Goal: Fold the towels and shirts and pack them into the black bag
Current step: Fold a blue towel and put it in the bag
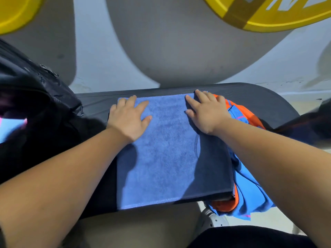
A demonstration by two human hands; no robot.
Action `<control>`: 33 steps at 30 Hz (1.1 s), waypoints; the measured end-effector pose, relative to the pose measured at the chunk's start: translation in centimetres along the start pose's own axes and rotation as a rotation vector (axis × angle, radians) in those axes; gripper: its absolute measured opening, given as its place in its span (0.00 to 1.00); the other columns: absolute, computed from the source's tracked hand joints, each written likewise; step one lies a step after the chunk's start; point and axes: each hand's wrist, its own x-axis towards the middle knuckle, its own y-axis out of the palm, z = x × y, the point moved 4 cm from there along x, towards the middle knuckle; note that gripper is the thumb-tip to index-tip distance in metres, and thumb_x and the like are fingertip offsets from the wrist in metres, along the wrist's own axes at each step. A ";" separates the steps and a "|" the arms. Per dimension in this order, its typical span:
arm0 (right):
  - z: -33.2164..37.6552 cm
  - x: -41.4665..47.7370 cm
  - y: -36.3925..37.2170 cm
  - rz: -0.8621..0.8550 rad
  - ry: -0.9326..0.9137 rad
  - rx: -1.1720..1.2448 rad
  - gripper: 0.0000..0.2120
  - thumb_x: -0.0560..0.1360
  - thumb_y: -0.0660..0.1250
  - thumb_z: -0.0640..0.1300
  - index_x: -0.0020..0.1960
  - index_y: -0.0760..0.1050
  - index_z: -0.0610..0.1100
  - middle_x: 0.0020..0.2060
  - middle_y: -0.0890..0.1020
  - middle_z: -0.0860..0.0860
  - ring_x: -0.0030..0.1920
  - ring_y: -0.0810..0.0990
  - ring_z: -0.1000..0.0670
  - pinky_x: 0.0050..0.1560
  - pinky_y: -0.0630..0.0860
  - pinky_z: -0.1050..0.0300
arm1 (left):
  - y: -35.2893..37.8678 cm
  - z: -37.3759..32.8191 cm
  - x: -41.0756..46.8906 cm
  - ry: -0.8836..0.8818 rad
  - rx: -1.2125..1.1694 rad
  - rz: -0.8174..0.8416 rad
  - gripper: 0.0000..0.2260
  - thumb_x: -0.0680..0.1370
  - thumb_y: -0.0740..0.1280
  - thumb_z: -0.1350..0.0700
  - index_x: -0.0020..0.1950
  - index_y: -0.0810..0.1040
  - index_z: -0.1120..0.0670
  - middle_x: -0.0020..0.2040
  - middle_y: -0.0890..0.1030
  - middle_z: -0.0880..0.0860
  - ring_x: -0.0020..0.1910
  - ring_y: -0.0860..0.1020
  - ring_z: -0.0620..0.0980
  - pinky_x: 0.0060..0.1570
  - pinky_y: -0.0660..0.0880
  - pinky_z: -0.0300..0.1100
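Note:
A blue towel (166, 154) lies folded flat on a dark padded bench (265, 102) in front of me. My left hand (128, 119) presses flat on its far left part. My right hand (206, 111) presses flat on its far right edge, where a darker navy fold (213, 167) runs along the towel's right side. A blue and orange shirt (250, 192) lies crumpled under and beside the towel on the right. The black bag (41, 104) sits at the left end of the bench, its mouth toward me.
Something light blue and pink (10, 129) shows inside the bag at the far left. Yellow round weight plates (268, 17) hang above against a pale wall. A grey shoe (211, 221) and pale floor lie below the bench's near edge.

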 end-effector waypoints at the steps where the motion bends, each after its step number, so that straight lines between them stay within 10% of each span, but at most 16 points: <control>1: -0.3 0.7 -0.7 -0.063 0.002 0.009 0.22 0.82 0.52 0.57 0.75 0.63 0.57 0.73 0.67 0.47 0.72 0.64 0.41 0.65 0.61 0.43 | -0.6 0.3 0.6 -0.001 -0.009 -0.040 0.24 0.80 0.58 0.41 0.74 0.67 0.47 0.72 0.69 0.55 0.67 0.67 0.61 0.64 0.68 0.57; 5: -2.2 3.6 -2.3 -0.157 0.074 0.037 0.14 0.79 0.59 0.45 0.61 0.77 0.52 0.53 0.78 0.49 0.56 0.72 0.41 0.55 0.65 0.48 | -1.8 1.8 2.8 -0.078 -0.012 -0.058 0.15 0.78 0.62 0.53 0.65 0.74 0.53 0.59 0.75 0.56 0.59 0.70 0.61 0.55 0.69 0.54; 15: -6.2 4.4 -2.0 -0.157 0.280 0.395 0.16 0.69 0.74 0.58 0.53 0.81 0.53 0.51 0.83 0.50 0.58 0.77 0.41 0.55 0.73 0.50 | -2.5 5.2 5.5 -0.239 -0.273 -0.007 0.07 0.74 0.70 0.55 0.46 0.74 0.54 0.46 0.76 0.55 0.50 0.75 0.61 0.46 0.73 0.48; 20: -6.3 4.4 -1.8 -0.132 0.314 0.494 0.14 0.68 0.76 0.54 0.51 0.82 0.50 0.46 0.83 0.50 0.53 0.80 0.44 0.52 0.76 0.53 | -3.1 5.9 5.9 -0.342 -0.293 0.110 0.14 0.74 0.74 0.48 0.47 0.75 0.56 0.46 0.80 0.54 0.50 0.76 0.58 0.45 0.74 0.47; 26: -6.3 4.1 -1.7 -0.166 0.337 0.745 0.15 0.68 0.75 0.42 0.55 0.83 0.49 0.42 0.83 0.54 0.49 0.82 0.50 0.51 0.74 0.61 | -2.5 6.3 5.3 -0.476 -0.591 0.003 0.09 0.72 0.70 0.64 0.49 0.78 0.52 0.45 0.78 0.50 0.45 0.77 0.53 0.40 0.69 0.39; 33: -6.5 4.0 -2.8 -0.124 0.242 0.672 0.07 0.72 0.74 0.42 0.50 0.85 0.46 0.41 0.82 0.54 0.46 0.79 0.53 0.48 0.69 0.63 | -3.6 6.5 6.0 -0.415 -0.300 0.098 0.01 0.71 0.68 0.64 0.40 0.79 0.61 0.40 0.82 0.55 0.39 0.78 0.57 0.41 0.79 0.47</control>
